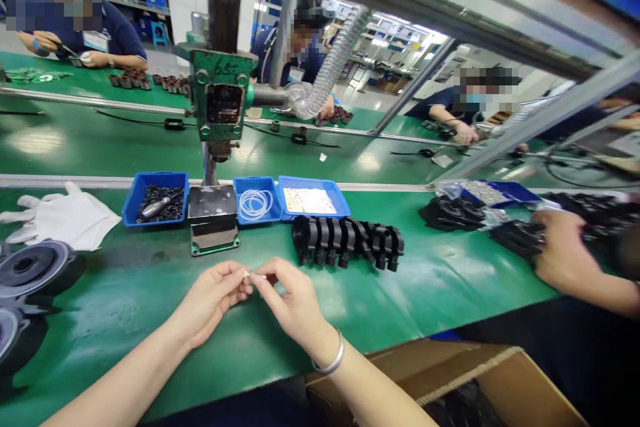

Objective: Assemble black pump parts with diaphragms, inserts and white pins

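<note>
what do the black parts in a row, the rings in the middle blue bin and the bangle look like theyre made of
Row of black parts: probably moulded plastic, with a dull sheen and identical shapes. Rings in the middle blue bin: thin, translucent white loops, likely rubber or silicone. Bangle on the right wrist: looks like polished metal, silver with bright highlights. The tiny white piece between left hand and right hand is too small to judge.

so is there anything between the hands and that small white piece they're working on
Nothing visible. The left hand and right hand both pinch the small white piece directly at their fingertips, above bare green table. The row of black parts and the press base sit farther back, apart from the hands.
</note>
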Demonstrator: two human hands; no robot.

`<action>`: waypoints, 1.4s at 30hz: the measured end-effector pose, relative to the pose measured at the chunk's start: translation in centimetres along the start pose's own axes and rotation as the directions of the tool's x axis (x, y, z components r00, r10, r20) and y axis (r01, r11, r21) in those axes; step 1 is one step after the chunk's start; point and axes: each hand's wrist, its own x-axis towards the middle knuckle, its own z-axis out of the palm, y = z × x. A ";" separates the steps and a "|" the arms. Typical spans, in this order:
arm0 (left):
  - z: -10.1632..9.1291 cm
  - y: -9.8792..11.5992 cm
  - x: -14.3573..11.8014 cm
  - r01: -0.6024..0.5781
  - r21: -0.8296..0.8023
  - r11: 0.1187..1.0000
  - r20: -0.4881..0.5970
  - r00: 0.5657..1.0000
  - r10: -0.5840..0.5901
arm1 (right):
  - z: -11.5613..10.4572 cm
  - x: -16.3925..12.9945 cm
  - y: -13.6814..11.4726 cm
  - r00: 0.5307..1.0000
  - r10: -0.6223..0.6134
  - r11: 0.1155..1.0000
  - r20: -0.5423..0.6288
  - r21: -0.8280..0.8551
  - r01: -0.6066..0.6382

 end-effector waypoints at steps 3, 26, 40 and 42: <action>-0.7 -0.3 -0.4 -0.250 0.406 0.879 -0.007 0.961 0.276 | 0.1 -0.7 0.6 0.921 0.333 0.860 0.204 0.335 -0.385; -0.5 -2.6 0.0 -0.295 0.665 0.686 0.196 0.955 0.221 | -4.7 0.3 2.5 0.881 0.395 0.896 -0.261 0.320 -0.307; 1.0 -2.2 -0.7 -0.348 0.116 0.930 0.084 0.937 0.340 | -2.2 -2.1 -1.8 0.840 0.511 0.333 0.183 0.858 -0.390; 1.2 -1.4 -1.0 -0.327 0.039 0.944 0.034 0.945 0.326 | -1.9 -1.8 -1.8 0.847 0.515 0.434 0.132 0.812 -0.390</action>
